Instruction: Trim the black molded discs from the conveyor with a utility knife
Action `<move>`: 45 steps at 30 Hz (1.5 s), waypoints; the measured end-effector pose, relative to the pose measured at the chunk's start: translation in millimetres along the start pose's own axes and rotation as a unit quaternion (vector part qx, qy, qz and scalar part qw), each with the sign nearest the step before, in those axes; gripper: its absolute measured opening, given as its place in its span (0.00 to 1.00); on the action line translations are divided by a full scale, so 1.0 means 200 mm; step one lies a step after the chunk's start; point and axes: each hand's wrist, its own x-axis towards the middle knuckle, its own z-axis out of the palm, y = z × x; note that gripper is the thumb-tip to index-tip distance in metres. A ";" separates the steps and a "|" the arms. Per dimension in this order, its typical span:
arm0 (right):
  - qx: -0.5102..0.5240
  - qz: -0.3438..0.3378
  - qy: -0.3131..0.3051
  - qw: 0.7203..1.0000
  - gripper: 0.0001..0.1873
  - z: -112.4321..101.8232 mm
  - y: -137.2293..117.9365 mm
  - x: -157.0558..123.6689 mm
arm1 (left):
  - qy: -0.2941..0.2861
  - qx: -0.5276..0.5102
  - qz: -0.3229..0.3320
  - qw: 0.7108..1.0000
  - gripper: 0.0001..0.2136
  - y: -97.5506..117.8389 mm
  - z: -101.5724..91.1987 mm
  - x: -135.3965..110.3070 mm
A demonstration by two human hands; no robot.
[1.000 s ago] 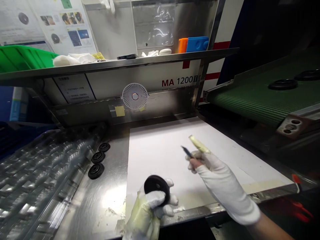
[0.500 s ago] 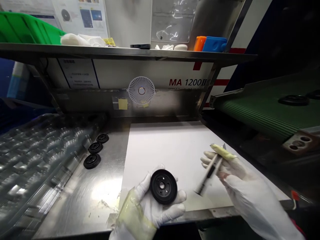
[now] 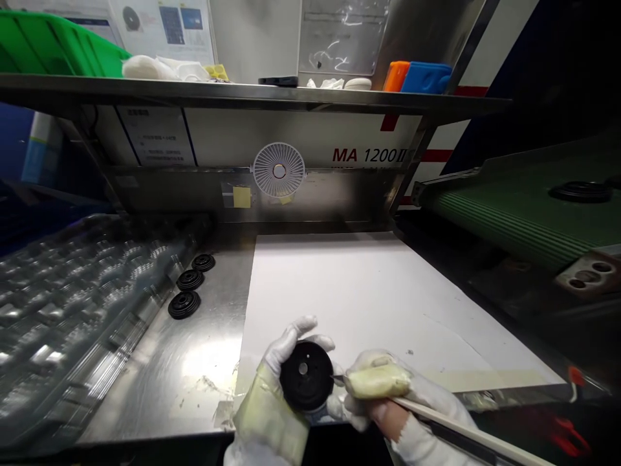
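Note:
My left hand [image 3: 276, 395], in a white glove with yellowish tape, is closed around a round black rubber part [image 3: 306, 376] at the near edge of the white sheet [image 3: 369, 291]. My right hand [image 3: 388, 395], also gloved, grips a thin stick-like tool [image 3: 451, 424] whose tip touches the right rim of the black part. Both hands are close together, low in the view.
Three black round parts [image 3: 190, 280] lie in a row on the steel bench, beside clear plastic trays [image 3: 72, 291] at left. A green conveyor [image 3: 524, 207] carrying a black part [image 3: 579, 191] runs at right. A shelf overhead holds a green bin [image 3: 53, 52] and small items; a small white fan [image 3: 279, 170] is behind.
My right hand has swung the tool round and brought its tip in against the black part. My left hand has turned the part to face up and held it near the sheet's edge.

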 end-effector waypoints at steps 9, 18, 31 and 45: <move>-0.026 0.036 0.058 0.997 0.12 0.05 0.10 -0.03 | -0.012 -0.053 0.023 0.998 0.06 -0.03 0.09 -0.04; 0.021 0.056 0.109 0.992 0.15 0.13 0.06 -0.05 | -0.009 -0.036 0.000 0.999 0.07 -0.02 0.10 -0.06; 0.063 0.082 0.117 0.988 0.18 0.13 0.06 -0.05 | -0.022 -0.030 -0.001 0.999 0.06 -0.04 0.09 -0.05; 0.076 0.126 0.105 0.983 0.16 0.13 0.03 -0.02 | -0.028 -0.003 -0.005 1.000 0.10 -0.06 0.06 -0.04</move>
